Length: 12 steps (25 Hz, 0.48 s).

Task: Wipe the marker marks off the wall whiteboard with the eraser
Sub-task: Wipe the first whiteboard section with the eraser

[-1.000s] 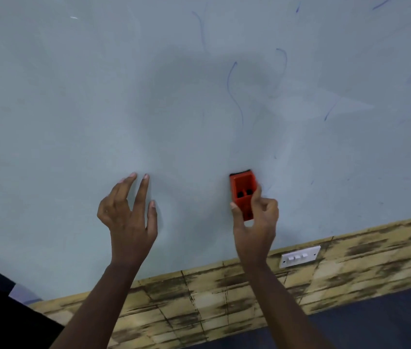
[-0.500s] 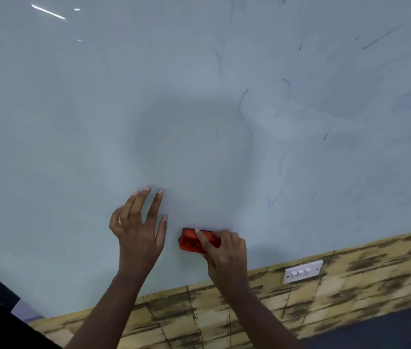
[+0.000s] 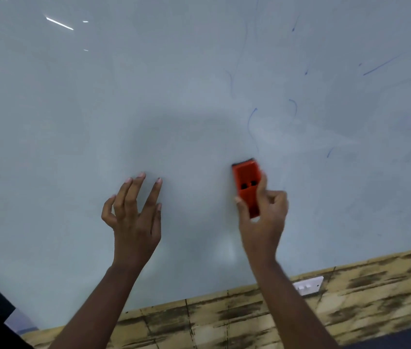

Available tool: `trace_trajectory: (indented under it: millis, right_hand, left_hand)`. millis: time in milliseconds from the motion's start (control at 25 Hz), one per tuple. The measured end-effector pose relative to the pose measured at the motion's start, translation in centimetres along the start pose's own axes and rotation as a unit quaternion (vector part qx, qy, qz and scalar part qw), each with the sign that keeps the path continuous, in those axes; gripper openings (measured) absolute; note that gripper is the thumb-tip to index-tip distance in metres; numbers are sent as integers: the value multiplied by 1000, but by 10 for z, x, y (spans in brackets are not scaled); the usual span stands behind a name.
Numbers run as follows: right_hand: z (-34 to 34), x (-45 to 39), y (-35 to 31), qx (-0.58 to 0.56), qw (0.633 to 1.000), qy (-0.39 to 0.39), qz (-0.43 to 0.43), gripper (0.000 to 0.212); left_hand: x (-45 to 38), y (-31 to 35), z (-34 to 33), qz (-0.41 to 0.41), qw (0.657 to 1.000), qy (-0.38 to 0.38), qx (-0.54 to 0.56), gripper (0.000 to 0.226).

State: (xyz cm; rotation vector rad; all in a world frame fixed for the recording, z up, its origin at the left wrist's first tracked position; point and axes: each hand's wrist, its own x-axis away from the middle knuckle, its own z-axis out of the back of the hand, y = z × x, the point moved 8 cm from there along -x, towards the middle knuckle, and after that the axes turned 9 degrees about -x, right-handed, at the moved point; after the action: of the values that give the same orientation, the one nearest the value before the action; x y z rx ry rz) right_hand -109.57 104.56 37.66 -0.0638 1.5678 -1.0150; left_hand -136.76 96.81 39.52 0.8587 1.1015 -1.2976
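The right hand (image 3: 262,217) has its grip pinching the eraser (image 3: 246,185): thumb on the left edge, curled fingers on the right, around the eraser's lower half. The eraser is an orange block with a dark pad along its top end (two small dark holes show in its back), standing nearly upright with its pad side against the whiteboard (image 3: 98,109). It sits right of the middle of the view, at about 3 o'clock from the left hand (image 3: 134,217) and well apart from it.

The left hand's grip is spread and holds nothing; its long fingers point toward 12 o'clock with their tips at or just off the board surface, and contact cannot be told.

Thin blue marker marks (image 3: 251,122) lie on the board from 12 to 2 o'clock of the eraser: a curved line just above it, another short curl farther right, and a straight stroke far out toward 2 o'clock. Faint smears surround them.

At 6 o'clock, below the board's lower edge, runs a wood-patterned wall panel (image 3: 376,298) carrying a white switch plate (image 3: 309,285), just right of the right forearm.
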Motion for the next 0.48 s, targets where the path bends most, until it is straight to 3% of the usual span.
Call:
trace_trajectory:
  millis: [160,240,360,480]
  right_hand:
    - [-43,70,-19,77,974,-163,134,76]
    - [-44,64,-23,92,963,-191,169,77]
    - [-23,9,-36,67,975,-135,164,72]
    - [16,-60,-30,7,996,-40,76,68]
  left_hand:
    - [-28,8,2,-2,1000,29,-10,54]
    - [-49,10,3,-8,999,43,-21,54]
    - [-87,2,8,2,997,71,-26,54]
    - [-118,-8,13,13,994,98,-39,56]
